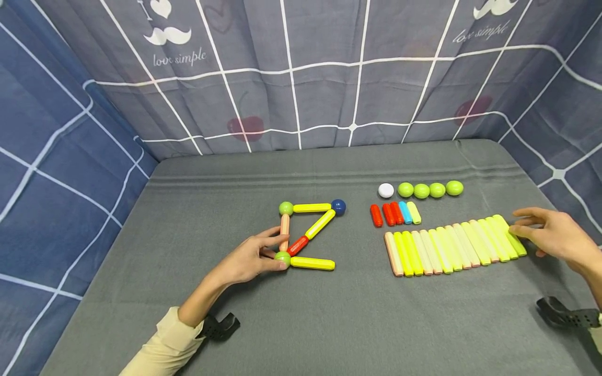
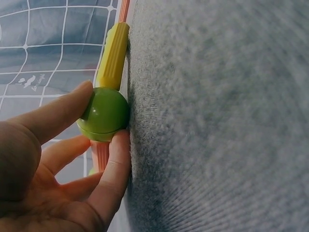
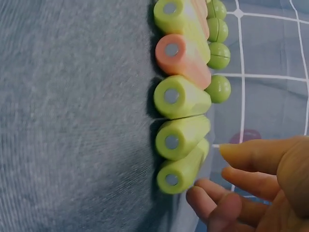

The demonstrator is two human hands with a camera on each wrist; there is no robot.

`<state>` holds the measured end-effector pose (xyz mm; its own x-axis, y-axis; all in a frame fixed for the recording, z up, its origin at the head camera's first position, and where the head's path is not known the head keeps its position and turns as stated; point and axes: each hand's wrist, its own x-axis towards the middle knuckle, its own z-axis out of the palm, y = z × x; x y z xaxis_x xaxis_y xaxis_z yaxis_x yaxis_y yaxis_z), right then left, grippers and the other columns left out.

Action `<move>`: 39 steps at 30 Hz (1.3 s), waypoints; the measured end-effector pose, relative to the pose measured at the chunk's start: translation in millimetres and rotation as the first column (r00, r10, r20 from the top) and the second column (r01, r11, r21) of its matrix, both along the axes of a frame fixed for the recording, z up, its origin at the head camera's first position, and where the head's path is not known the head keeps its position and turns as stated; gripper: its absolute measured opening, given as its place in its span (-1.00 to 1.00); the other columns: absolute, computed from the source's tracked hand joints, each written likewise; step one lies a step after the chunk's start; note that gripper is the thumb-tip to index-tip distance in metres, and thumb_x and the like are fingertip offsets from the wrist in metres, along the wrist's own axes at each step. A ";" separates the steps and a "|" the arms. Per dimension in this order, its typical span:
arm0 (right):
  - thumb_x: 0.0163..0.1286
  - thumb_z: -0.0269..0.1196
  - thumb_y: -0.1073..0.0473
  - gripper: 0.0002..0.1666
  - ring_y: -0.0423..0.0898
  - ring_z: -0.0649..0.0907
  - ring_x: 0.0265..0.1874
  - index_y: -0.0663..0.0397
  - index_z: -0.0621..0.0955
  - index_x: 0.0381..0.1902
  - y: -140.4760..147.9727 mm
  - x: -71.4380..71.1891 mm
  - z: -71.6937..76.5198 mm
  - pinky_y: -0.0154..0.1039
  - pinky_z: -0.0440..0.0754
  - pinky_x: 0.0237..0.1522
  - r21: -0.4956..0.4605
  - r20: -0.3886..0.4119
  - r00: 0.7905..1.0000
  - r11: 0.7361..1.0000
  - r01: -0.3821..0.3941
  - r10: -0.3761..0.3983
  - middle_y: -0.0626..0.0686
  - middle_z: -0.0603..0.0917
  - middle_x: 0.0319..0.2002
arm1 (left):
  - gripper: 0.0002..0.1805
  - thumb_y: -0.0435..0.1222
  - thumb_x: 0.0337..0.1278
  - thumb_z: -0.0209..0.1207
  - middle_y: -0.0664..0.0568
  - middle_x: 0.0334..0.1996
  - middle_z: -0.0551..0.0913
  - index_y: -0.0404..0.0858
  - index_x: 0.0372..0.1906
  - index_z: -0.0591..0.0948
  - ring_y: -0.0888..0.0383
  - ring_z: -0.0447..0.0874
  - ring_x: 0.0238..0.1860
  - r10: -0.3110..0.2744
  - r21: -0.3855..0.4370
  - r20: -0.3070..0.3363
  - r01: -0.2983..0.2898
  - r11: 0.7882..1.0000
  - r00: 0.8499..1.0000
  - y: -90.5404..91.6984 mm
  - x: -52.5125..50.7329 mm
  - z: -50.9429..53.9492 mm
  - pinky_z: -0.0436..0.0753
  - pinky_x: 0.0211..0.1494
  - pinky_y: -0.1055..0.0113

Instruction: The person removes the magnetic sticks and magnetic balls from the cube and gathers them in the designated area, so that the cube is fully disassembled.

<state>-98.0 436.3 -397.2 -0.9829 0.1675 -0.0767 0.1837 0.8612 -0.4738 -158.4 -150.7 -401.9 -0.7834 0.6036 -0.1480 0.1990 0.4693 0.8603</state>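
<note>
My left hand (image 1: 254, 256) pinches a green ball (image 2: 105, 113) between thumb and fingers, at the lower left corner of a joined figure. Its rods include a pink rod (image 1: 284, 230), a red rod (image 1: 298, 245) and a yellow rod (image 1: 312, 263) that points right. At the top are another green ball (image 1: 286, 208) and a dark blue ball (image 1: 338, 207). My right hand (image 1: 547, 232) is at the right end of a row of yellow, light green and pink rods (image 1: 435, 250). Its fingers are parted and loosely bent beside the last green rod (image 3: 181, 170), gripping nothing.
Behind the long row lie short red rods (image 1: 376, 215), a blue rod (image 1: 405, 212) and a short pale yellow rod (image 1: 414, 212). A white ball (image 1: 386, 190) and several green balls (image 1: 421, 191) line up farther back. Checked cloth (image 1: 324, 99) hangs behind the grey table (image 1: 357, 324).
</note>
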 end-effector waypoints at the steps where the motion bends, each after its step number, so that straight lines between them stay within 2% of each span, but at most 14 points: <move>1: 0.49 0.15 0.19 -0.43 -0.04 0.56 -0.49 0.63 0.32 0.18 -2.3 0.8 1.5 -0.19 0.53 -0.64 0.000 -0.012 1.000 1.000 0.009 -0.009 0.64 0.45 -0.01 | -0.30 -0.30 0.15 0.38 -0.26 0.49 0.11 -0.31 0.38 0.42 -0.05 0.62 0.03 0.001 0.000 0.002 -0.001 1.000 1.000 0.1 0.0 -0.1 0.63 0.00 0.24; 2: 0.49 0.15 0.19 -0.44 -0.02 0.56 -0.46 0.62 0.33 0.18 -5.6 1.5 3.6 -0.19 0.52 -0.64 0.002 -0.027 0.999 1.000 0.019 -0.019 0.62 0.44 -0.01 | -0.30 -0.30 0.15 0.38 -0.26 0.49 0.11 -0.31 0.39 0.42 -0.05 0.62 0.04 0.001 0.000 0.004 -0.001 1.000 1.000 0.1 0.1 -0.2 0.63 0.00 0.24; 6: 0.47 0.18 0.19 -0.49 -0.32 0.52 -0.44 0.53 0.41 0.16 -28.4 3.4 15.1 -0.25 0.51 -0.63 -0.016 -0.111 0.994 1.000 0.013 -0.014 0.52 0.50 -0.02 | -0.31 -0.30 0.16 0.38 -0.26 0.49 0.10 -0.31 0.39 0.42 -0.06 0.61 0.05 0.000 0.003 0.010 0.000 1.000 1.000 0.2 0.1 -0.5 0.63 0.00 0.23; 9: 0.39 0.27 0.22 -0.56 -0.56 0.42 -0.43 0.43 0.53 0.10 -55.6 3.4 25.2 -0.36 0.48 -0.57 -0.048 -0.190 0.980 0.997 -0.067 0.056 0.42 0.60 -0.07 | -0.31 -0.30 0.15 0.38 -0.26 0.49 0.10 -0.30 0.39 0.42 -0.06 0.62 0.04 0.002 0.000 0.007 -0.002 1.000 1.000 0.1 0.3 0.1 0.63 0.01 0.22; 12: 0.32 0.34 0.24 -0.63 -0.52 0.50 -0.44 0.32 0.61 0.03 -92.1 2.1 33.7 -0.42 0.45 -0.53 -0.096 -0.233 0.959 0.978 -0.187 0.161 0.30 0.68 -0.17 | -0.30 -0.29 0.15 0.38 -0.26 0.49 0.11 -0.30 0.39 0.42 -0.06 0.62 0.04 0.008 -0.003 0.005 -0.008 1.000 1.000 -0.9 0.7 0.6 0.63 0.02 0.21; 16: 0.28 0.36 0.29 -0.73 -0.32 0.62 -0.44 0.19 0.67 -0.06 -149.5 -0.3 36.6 -0.39 0.49 -0.47 -0.165 -0.264 0.916 0.921 -0.352 0.303 0.09 0.71 -0.24 | -0.30 -0.28 0.15 0.38 -0.23 0.49 0.12 -0.29 0.39 0.42 -0.06 0.61 0.05 0.019 -0.009 0.006 -0.019 1.000 1.000 -0.6 0.8 0.9 0.63 0.00 0.20; 19: 0.29 0.35 0.34 -0.77 -0.23 0.65 -0.46 0.15 0.67 -0.09 -192.1 -3.6 33.3 -0.32 0.54 -0.41 -0.260 -0.237 0.887 0.854 -0.451 0.396 0.01 0.70 -0.32 | -0.30 -0.27 0.15 0.39 -0.21 0.49 0.13 -0.28 0.39 0.43 -0.05 0.62 0.05 0.022 -0.010 0.008 -0.022 1.000 1.000 0.1 0.6 1.0 0.63 0.00 0.21; 21: 0.29 0.34 0.34 -0.76 -0.19 0.67 -0.44 0.14 0.66 -0.07 -217.8 -6.1 29.5 -0.27 0.56 -0.37 -0.312 -0.204 0.868 0.810 -0.497 0.454 -0.01 0.69 -0.30 | -0.30 -0.27 0.15 0.39 -0.21 0.50 0.13 -0.28 0.39 0.42 -0.05 0.61 0.06 0.020 -0.005 0.009 -0.020 1.000 1.000 0.3 0.7 0.9 0.63 0.00 0.21; 23: 0.28 0.34 0.35 -0.74 -0.18 0.68 -0.38 0.16 0.65 -0.06 -241.0 -9.3 24.3 -0.22 0.60 -0.28 -0.336 -0.192 0.838 0.768 -0.545 0.511 0.01 0.69 -0.23 | -0.30 -0.28 0.15 0.39 -0.21 0.50 0.12 -0.29 0.39 0.42 -0.06 0.61 0.07 0.017 0.005 0.016 -0.017 1.000 1.000 0.5 0.9 0.8 0.63 0.01 0.21; 25: 0.25 0.36 0.34 -0.71 -0.19 0.68 -0.31 0.15 0.66 -0.04 -261.7 -12.1 18.5 -0.17 0.62 -0.25 -0.325 -0.187 0.805 0.737 -0.592 0.564 0.01 0.68 -0.15 | -0.29 -0.28 0.15 0.38 -0.22 0.50 0.11 -0.29 0.39 0.41 -0.06 0.61 0.07 0.014 0.011 0.020 -0.014 1.000 1.000 0.7 1.0 0.4 0.63 0.02 0.20; 27: 0.24 0.38 0.30 -0.70 -0.21 0.67 -0.22 0.12 0.67 -0.04 -279.4 -15.3 12.1 -0.15 0.59 -0.13 -0.277 -0.181 0.770 0.720 -0.637 0.612 -0.04 0.68 -0.14 | -0.29 -0.28 0.15 0.38 -0.22 0.50 0.11 -0.29 0.40 0.41 -0.06 0.61 0.07 0.010 0.014 0.021 -0.011 1.000 1.000 1.0 1.0 0.0 0.63 0.03 0.20; 31: 0.20 0.41 0.27 -0.70 -0.22 0.62 -0.28 0.04 0.69 -0.08 -305.5 -21.1 1.6 -0.20 0.55 -0.18 -0.212 -0.161 0.733 0.702 -0.680 0.661 -0.14 0.67 -0.22 | -0.30 -0.28 0.16 0.38 -0.22 0.50 0.11 -0.29 0.40 0.41 -0.05 0.61 0.05 0.008 0.013 0.019 -0.009 1.000 1.000 1.2 1.5 0.1 0.62 0.03 0.20; 34: 0.17 0.42 0.29 -0.71 -0.23 0.58 -0.33 0.02 0.70 -0.12 -317.0 -25.1 -3.6 -0.25 0.52 -0.23 -0.177 -0.162 0.725 0.703 -0.689 0.670 -0.16 0.65 -0.26 | -0.30 -0.28 0.16 0.38 -0.23 0.50 0.11 -0.30 0.40 0.41 -0.05 0.62 0.04 0.008 0.016 0.017 -0.008 1.000 1.000 1.0 1.6 0.3 0.63 0.02 0.21; 39: 0.14 0.45 0.30 -0.71 -0.22 0.57 -0.33 0.00 0.71 -0.15 -324.2 -29.2 -6.5 -0.24 0.52 -0.24 -0.147 -0.161 0.724 0.709 -0.690 0.671 -0.16 0.64 -0.27 | -0.30 -0.28 0.15 0.38 -0.23 0.50 0.11 -0.31 0.39 0.41 -0.05 0.62 0.04 0.008 0.020 0.010 -0.008 1.000 1.000 0.1 1.1 0.4 0.64 -0.01 0.23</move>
